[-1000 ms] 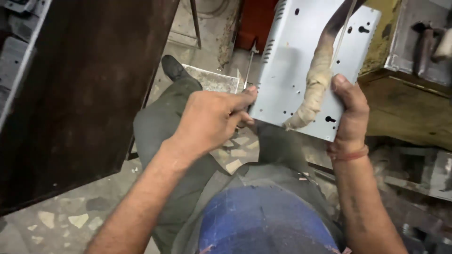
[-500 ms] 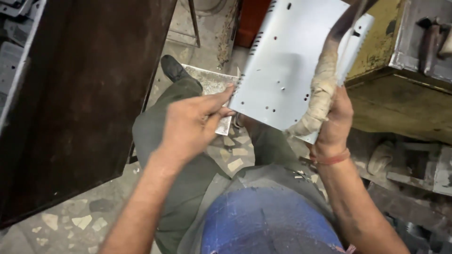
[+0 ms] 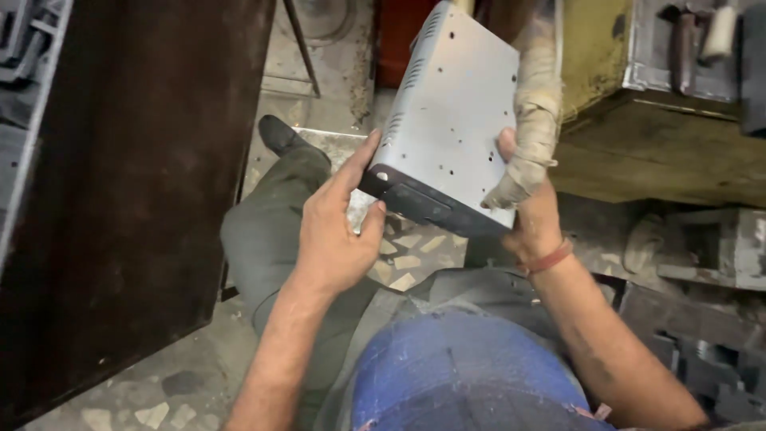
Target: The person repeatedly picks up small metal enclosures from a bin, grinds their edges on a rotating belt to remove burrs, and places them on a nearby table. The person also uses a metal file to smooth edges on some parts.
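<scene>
Head view, looking down past blue-clad chest and grey-green trousers. Person seated; one shoe (image 3: 279,134) out ahead on the speckled floor (image 3: 159,391).

Both hands up on a grey sheet-metal box (image 3: 451,120), a folded cover with small punched holes over its broad face and slots along one bent side. It is held in the air over the knees, tilted, its dark open underside toward the body.

Left hand (image 3: 339,231): fingers spread along the box's left edge, thumb at the lower corner, gripping it.

Right hand (image 3: 531,211): closed on the lower right edge, thumb on the face. A cloth-wrapped bar (image 3: 536,120) crosses just in front of this hand; whether the hand also grasps it, cannot tell.

Step in hand, by my reading: turning the box over to check it, both hands sharing the weight.

Next move likely calls for a firm two-hand hold while rotating, keeping fingers off the cut edges and clear of the wrapped bar and the yellow machine (image 3: 598,56) to the right.

Surroundings: dark panel (image 3: 136,175) to the left, metal blocks (image 3: 706,247) lower right.
</scene>
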